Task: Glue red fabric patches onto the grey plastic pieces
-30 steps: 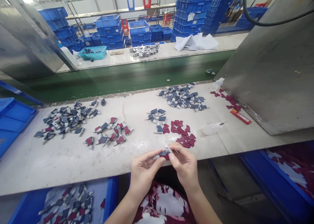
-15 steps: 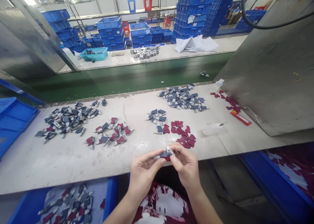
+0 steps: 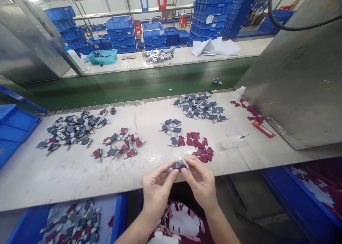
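Observation:
Near the table's front edge, my left hand (image 3: pixel 157 181) and my right hand (image 3: pixel 200 179) pinch one small grey, white and maroon plastic part (image 3: pixel 179 164) between thumbs and fingers. Both thumbs press on its maroon side, and the fingers cover its ends. Just beyond my right hand lie loose maroon pieces (image 3: pixel 199 144). A few grey-and-white parts (image 3: pixel 172 127) sit beside them. To the left is a small group of grey and maroon parts (image 3: pixel 124 144).
A larger heap of grey parts (image 3: pixel 74 128) lies at left, another (image 3: pixel 200 106) at back. A clear dropper bottle (image 3: pixel 232 141) and a red packet (image 3: pixel 263 129) lie right. Behind runs a green conveyor belt (image 3: pixel 133 85). Blue bins (image 3: pixel 121 215) stand below the table; a metal panel (image 3: pixel 296 76) rises at right.
My thumbs have come closer together on the part, and it has tilted slightly in my fingers. On the green belt, a small part has shifted left.

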Demonstrator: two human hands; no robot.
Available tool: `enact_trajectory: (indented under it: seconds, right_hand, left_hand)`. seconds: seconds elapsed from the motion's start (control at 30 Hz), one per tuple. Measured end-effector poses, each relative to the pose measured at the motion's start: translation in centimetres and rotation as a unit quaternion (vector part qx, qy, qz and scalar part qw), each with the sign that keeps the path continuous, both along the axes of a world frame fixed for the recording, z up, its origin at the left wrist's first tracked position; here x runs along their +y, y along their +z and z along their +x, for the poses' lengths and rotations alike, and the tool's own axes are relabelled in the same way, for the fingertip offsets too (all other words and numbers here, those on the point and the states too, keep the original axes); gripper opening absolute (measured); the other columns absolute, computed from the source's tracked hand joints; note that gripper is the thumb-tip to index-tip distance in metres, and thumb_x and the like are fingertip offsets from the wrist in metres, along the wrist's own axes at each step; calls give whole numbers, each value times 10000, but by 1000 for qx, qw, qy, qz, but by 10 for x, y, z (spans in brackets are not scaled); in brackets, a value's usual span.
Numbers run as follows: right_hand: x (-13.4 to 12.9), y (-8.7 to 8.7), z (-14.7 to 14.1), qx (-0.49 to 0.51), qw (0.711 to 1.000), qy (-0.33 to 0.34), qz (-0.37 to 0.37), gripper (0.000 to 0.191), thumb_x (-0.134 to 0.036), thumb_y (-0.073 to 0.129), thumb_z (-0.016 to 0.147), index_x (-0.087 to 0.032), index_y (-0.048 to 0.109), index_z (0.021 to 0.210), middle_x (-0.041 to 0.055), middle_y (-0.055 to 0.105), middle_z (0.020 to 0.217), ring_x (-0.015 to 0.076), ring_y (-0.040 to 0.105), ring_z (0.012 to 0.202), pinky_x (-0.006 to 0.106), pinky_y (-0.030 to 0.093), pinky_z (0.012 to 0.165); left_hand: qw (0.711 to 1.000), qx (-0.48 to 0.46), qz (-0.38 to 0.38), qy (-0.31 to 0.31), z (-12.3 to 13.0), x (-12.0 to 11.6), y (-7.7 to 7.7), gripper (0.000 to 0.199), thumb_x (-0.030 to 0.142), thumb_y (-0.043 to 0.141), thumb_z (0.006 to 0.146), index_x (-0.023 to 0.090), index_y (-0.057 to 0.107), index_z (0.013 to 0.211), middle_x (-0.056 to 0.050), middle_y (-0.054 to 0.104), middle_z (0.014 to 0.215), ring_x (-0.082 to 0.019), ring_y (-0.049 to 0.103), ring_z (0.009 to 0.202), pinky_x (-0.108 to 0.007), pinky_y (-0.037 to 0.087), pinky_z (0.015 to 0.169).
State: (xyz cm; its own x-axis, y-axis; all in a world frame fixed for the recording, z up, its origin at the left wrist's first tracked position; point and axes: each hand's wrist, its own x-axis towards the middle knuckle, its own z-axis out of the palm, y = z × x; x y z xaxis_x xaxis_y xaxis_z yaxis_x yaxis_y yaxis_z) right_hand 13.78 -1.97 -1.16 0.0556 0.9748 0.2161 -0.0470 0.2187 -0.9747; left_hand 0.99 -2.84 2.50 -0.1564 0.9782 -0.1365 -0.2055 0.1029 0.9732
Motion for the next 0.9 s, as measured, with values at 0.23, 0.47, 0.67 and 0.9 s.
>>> enact_trajectory:
  seconds: [0.23,0.47,0.67,0.9]
  right_hand:
    - [6,-1,-7,66,997,-4,-36,137,-310,701,876,-238,739,986,43,668,899,166,663,829,253,573,747]
    - [13,-8,-7,114,988,-4,-99,203,-386,780,791,-206,758,880,47,706,826,183,682,768,275,587,690]
    - [7,3,-4,30,999,-11,-35,207,-324,645,907,-248,765,1056,60,676,899,176,656,826,279,581,710]
    - [4,9,-7,49,998,-30,-19,173,-275,654,889,-257,778,1008,33,644,824,156,624,758,260,548,658]
  left_hand:
    - [975,166,150,9,2,-2,-20,220,178,685,869,223,784,1060,-74,786,1041,-211,760,915,-259,638,798]
    - [951,229,204,-48,-15,11,-30,285,134,673,855,241,777,1098,-71,793,1045,-231,761,925,-297,640,811]
    - [976,182,122,1,-11,7,-21,225,178,719,823,207,801,1030,-48,810,880,-189,761,705,-242,642,672]
    - [983,148,109,3,-8,1,-12,194,196,751,796,207,814,979,-64,811,911,-210,769,745,-257,649,683]
